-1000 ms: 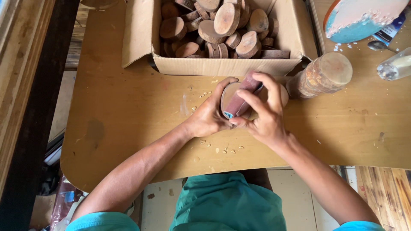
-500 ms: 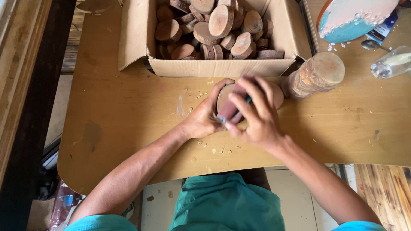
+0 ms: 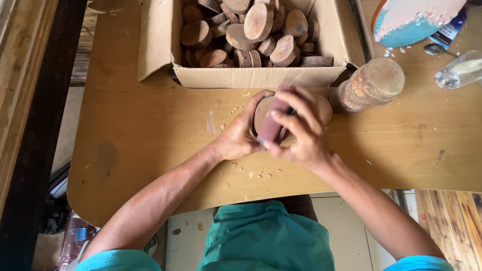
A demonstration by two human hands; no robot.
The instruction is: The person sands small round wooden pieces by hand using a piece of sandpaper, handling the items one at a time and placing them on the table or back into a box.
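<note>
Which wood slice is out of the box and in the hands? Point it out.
The round wood slice held on edge over the table by the left hand, while the right hand presses a maroon sanding piece on it. The other slices are piled in the cardboard box.

Left hand (image 3: 240, 136): cups round wood slice (image 3: 262, 111) on edge over tabletop (image 3: 150, 130). Right hand (image 3: 301, 135): presses folded maroon sandpaper (image 3: 275, 120) against slice face. Behind: cardboard box (image 3: 251, 76) of wood slices; capped jar (image 3: 370, 84) on its side, right.
</note>
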